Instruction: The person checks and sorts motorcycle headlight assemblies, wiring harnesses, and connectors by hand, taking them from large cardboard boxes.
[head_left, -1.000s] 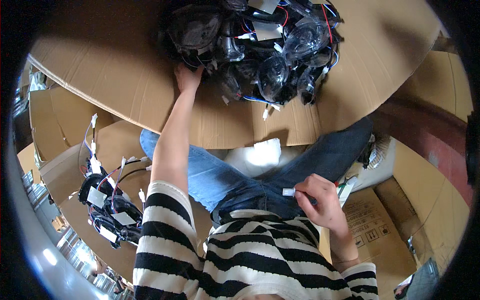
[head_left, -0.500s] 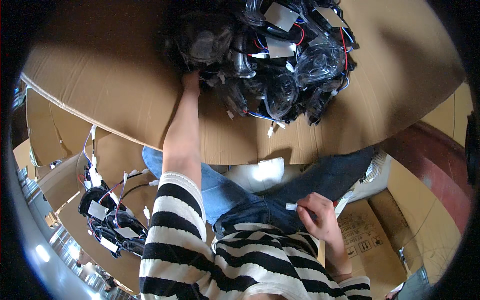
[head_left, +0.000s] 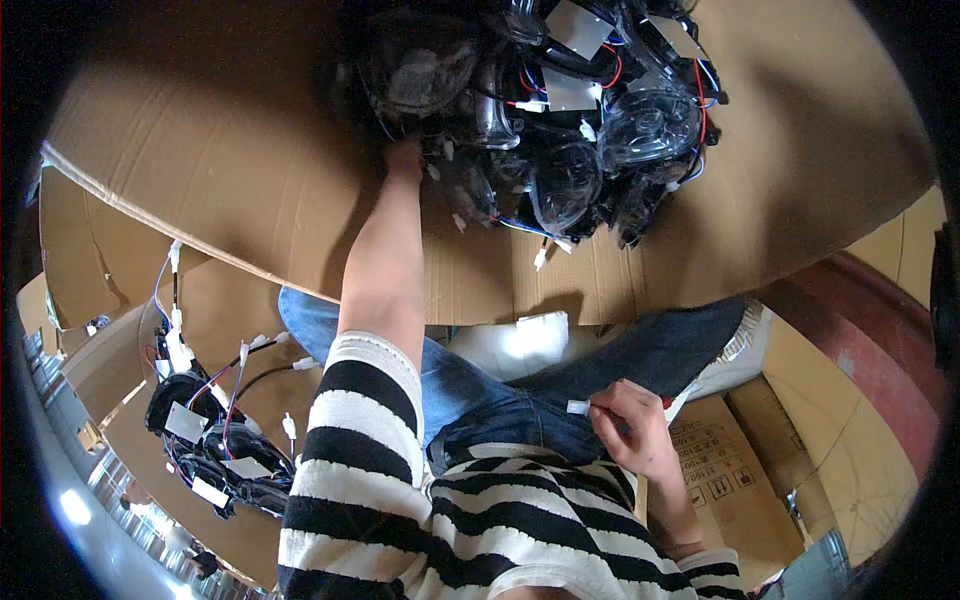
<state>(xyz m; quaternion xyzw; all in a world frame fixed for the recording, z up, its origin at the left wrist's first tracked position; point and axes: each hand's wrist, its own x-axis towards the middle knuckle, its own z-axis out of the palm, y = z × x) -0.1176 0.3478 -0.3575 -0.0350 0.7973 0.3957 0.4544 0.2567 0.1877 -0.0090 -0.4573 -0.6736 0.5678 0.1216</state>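
Note:
My left hand [head_left: 405,158] reaches to the near left side of a heap of black lamp units with clear covers [head_left: 565,185]. Its fingers run into the dark among the lamps, so their grip is hidden. The heap lies on a large cardboard surface [head_left: 250,220], with red, blue and white wires and white plugs hanging out. Over my lap, my right hand [head_left: 635,430] is closed in a pinch on a small white plastic piece [head_left: 578,407], whose exact kind I cannot make out.
At the left, more black wired units [head_left: 215,440] with white plugs and labels lie on cardboard. A printed brown carton [head_left: 735,470] stands at the lower right. Something white and padded [head_left: 530,345] shows between my legs, under the cardboard edge.
My left arm has shifted slightly to the right, its hand still at the heap. The right hand stays nearly in place with the white piece. The view has moved a little.

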